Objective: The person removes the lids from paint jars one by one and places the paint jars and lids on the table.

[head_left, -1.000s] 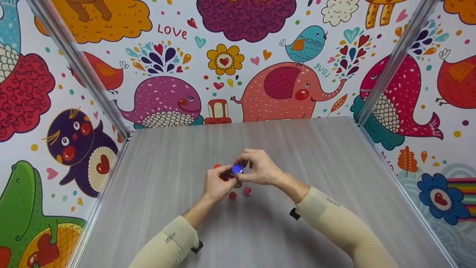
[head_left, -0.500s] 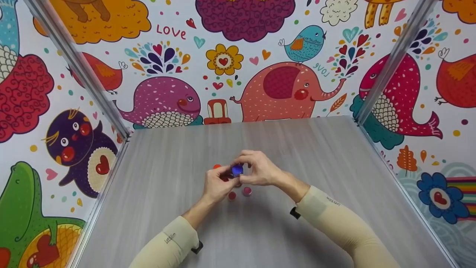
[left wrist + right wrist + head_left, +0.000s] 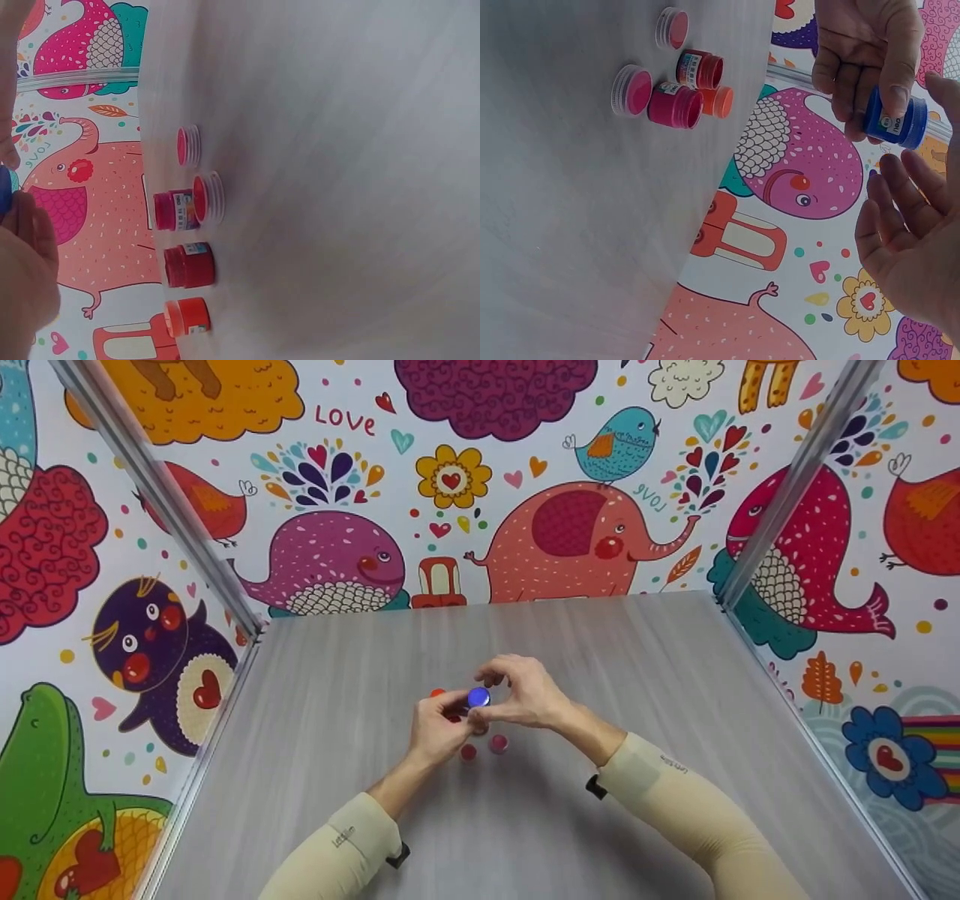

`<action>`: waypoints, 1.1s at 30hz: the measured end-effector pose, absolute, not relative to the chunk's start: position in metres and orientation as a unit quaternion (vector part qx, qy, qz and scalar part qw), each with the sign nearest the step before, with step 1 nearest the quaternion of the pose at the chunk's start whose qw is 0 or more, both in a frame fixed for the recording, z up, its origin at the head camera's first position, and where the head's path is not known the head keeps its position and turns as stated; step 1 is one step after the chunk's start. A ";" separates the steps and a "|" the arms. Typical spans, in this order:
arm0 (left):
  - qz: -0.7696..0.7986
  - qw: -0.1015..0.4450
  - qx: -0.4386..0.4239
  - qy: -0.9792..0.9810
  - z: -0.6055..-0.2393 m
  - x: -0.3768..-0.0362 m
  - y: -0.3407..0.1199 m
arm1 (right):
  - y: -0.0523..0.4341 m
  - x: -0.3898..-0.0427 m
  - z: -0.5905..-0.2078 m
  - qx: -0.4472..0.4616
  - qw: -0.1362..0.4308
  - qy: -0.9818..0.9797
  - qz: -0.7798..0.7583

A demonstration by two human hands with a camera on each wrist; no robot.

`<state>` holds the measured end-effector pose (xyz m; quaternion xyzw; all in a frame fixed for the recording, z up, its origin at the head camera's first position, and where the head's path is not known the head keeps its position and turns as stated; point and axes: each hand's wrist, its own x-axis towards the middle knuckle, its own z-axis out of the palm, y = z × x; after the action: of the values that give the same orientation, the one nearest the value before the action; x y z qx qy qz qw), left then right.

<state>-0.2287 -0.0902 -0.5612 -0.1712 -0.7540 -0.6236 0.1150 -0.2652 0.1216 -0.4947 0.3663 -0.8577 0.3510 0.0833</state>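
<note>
Blue deli paint jar [image 3: 897, 126] (cut off in L-wrist view, label part-covered by thumb), gripped by L hand [image 3: 441, 731], btwn hands above table [image 3: 337, 682], R hand [image 3: 534, 696] loose beside top, thumb contact unclear.

2 lids [image 3: 499, 744] lie before 3 jars [image 3: 197, 266].

The blue jar [image 3: 898, 129] looks glossy plastic, the 2 lids [image 3: 633, 91] ridged plastic, the tabletop [image 3: 337, 780] matt wood-grain, the sleeves [image 3: 679, 802] cloth.
</note>
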 end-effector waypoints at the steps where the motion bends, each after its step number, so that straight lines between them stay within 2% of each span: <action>1: -0.628 0.112 -0.170 -0.751 -0.561 -0.229 -0.090 | 0.122 -0.265 -0.495 0.362 0.085 -0.859 0.351; 10: -0.613 0.120 -0.160 -0.764 -0.560 -0.229 -0.089 | 0.120 -0.266 -0.493 0.373 0.089 -0.852 0.356; 23: -0.611 0.129 -0.173 -0.762 -0.563 -0.228 -0.090 | 0.120 -0.271 -0.495 0.462 0.066 -0.797 0.383; 33: -0.617 0.129 -0.170 -0.757 -0.563 -0.227 -0.090 | 0.122 -0.269 -0.496 0.437 0.062 -0.816 0.374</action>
<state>-0.2272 -0.0903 -0.5627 -0.1705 -0.7570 -0.6175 0.1289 -0.2690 0.1219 -0.4960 0.4374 -0.8157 0.3736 0.0615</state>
